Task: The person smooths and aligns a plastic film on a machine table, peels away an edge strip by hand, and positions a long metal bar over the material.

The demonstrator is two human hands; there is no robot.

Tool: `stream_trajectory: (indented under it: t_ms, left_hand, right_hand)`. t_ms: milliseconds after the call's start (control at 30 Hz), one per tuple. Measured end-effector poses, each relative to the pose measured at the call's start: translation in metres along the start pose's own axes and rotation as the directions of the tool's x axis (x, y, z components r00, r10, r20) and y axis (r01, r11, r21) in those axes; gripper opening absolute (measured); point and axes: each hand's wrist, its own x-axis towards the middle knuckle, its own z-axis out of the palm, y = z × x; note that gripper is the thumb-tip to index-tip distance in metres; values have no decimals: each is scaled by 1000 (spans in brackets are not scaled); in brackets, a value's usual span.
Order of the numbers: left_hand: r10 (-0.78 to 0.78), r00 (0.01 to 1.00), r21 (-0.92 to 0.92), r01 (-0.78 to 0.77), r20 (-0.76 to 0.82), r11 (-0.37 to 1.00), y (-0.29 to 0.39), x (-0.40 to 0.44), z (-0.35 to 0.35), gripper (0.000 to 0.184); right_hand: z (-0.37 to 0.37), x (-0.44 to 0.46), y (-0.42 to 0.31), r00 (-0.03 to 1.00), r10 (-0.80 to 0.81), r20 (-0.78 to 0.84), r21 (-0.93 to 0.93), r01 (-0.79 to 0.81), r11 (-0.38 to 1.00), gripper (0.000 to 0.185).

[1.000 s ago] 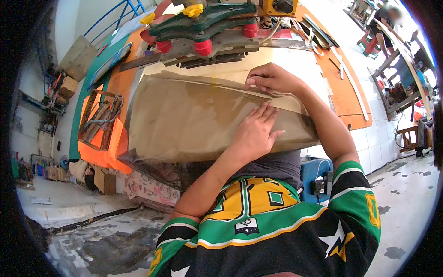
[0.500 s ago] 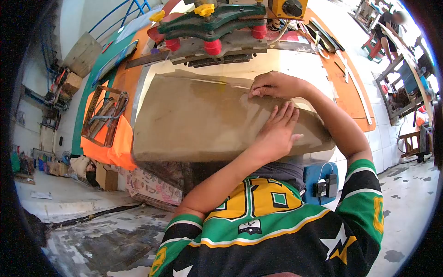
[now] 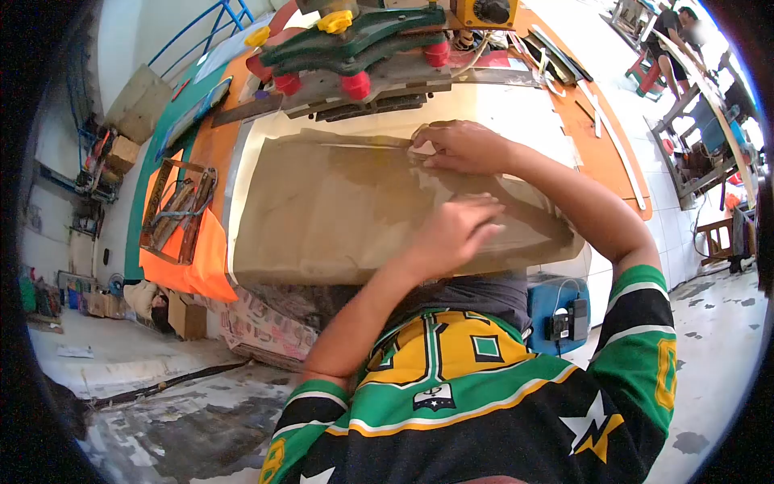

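A thin brown sheet (image 3: 322, 202), partly see-through, lies over a pale lit work surface (image 3: 500, 109) in front of me. Along its far edge my right hand (image 3: 468, 147) is closed, fingertips pinching the sheet's border. Nearer to me, my left hand (image 3: 458, 232) is over the right half of the sheet, fingers stretched to the right and slightly blurred. Nothing shows in its grasp; whether it touches the sheet I cannot tell.
A green press-like frame with yellow knobs (image 3: 334, 22) and red feet (image 3: 355, 86) stands beyond the sheet. On the left, a wooden frame (image 3: 179, 211) rests on orange material (image 3: 201, 270). White strips (image 3: 617, 149) lie at right. Another person (image 3: 671, 48) sits far right.
My left hand has slid left and its fingers have drawn closer together. My right hand has moved a little left along the far edge. The whole view has shifted slightly.
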Motion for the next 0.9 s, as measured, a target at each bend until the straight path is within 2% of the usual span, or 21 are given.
stream_trajectory:
  t_ms: [67, 167, 267, 367, 433, 633, 800, 900]
  left_hand:
    - [-34, 999, 105, 36, -19, 994, -17, -6, -36, 32]
    - [-66, 993, 275, 91, -98, 957, -46, -5, -85, 28]
    - [-57, 992, 385, 96, -112, 918, -68, -4, -110, 23]
    - [16, 987, 416, 51, -157, 908, -90, -11, -107, 24]
    - [20, 986, 416, 52, -166, 908, -91, -12, -102, 24]
    - [34, 984, 414, 43, -177, 909, -91, -11, -100, 24]
    - [41, 981, 405, 39, -188, 914, -94, -10, -98, 23]
    - [-31, 986, 367, 91, -165, 926, -94, -10, -98, 25]
  right_hand:
    - [1, 2, -1, 999, -13, -53, -27, 11, 1000, 38]
    - [0, 8, -4, 1000, 12, 22, -61, -11, 998, 34]
    - [-1, 11, -7, 1000, -11, 28, 24, 11, 1000, 31]
    - [2, 12, -5, 1000, -16, 6, 128, 15, 992, 28]
    - [9, 12, 0, 986, -89, -144, 189, 116, 975, 21]
    - [16, 15, -3, 989, 3, -149, 185, 25, 982, 18]
    - [25, 15, 0, 978, -41, -205, 85, 60, 995, 19]
    - [29, 16, 4, 973, -59, -221, 60, 74, 995, 19]
